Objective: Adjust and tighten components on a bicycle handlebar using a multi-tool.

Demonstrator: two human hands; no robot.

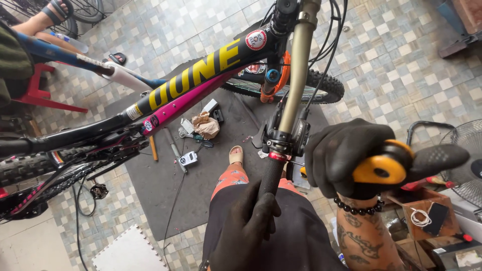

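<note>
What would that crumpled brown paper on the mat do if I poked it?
The crumpled brown paper would probably slide easily, since it looks thin and light. It would likely squash rather than spring back. It seems unlikely to roll far, being lumpy on the dark mat.

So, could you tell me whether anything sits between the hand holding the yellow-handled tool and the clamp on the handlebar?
Nothing visible does. The right hand holds the yellow-handled tool just to the right of the brake lever clamp, with only open air between them. The left hand grips the black handlebar grip below the clamp, out of that path.
</note>
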